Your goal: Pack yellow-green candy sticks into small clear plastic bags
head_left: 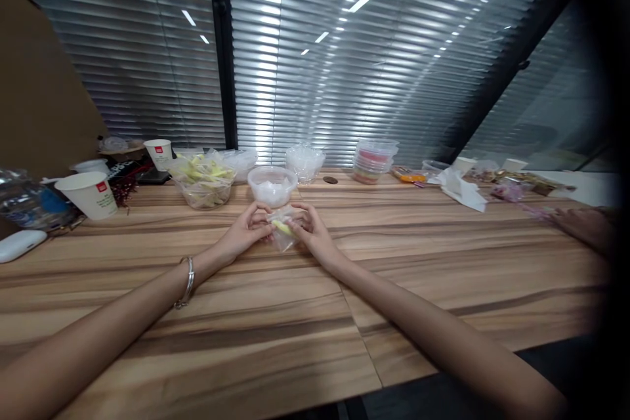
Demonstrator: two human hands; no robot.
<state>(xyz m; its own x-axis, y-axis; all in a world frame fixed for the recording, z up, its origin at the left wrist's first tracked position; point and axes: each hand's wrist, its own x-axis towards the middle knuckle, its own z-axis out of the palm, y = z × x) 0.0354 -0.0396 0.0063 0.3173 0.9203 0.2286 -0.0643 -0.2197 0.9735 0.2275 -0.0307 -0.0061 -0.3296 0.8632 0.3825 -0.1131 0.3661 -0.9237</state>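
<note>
Between my two hands is a small clear plastic bag [284, 241] with a yellow-green piece [282, 228] inside it. My left hand [251, 228] pinches the bag's left side, and my right hand [311, 230] grips its right side. Just beyond them stands a round clear tub [272, 185] holding whitish, translucent contents I cannot make out. To its left, a clear bowl [204, 187] is heaped with similar yellow-green pieces in plastic.
Paper cups [93, 195] and a water bottle [29, 207] stand at the left, near a white case [22, 245]. Stacked containers [374, 161] sit at the back, with a crumpled tissue [461, 189] farther right. Another person's hand [581, 223] is at the right edge.
</note>
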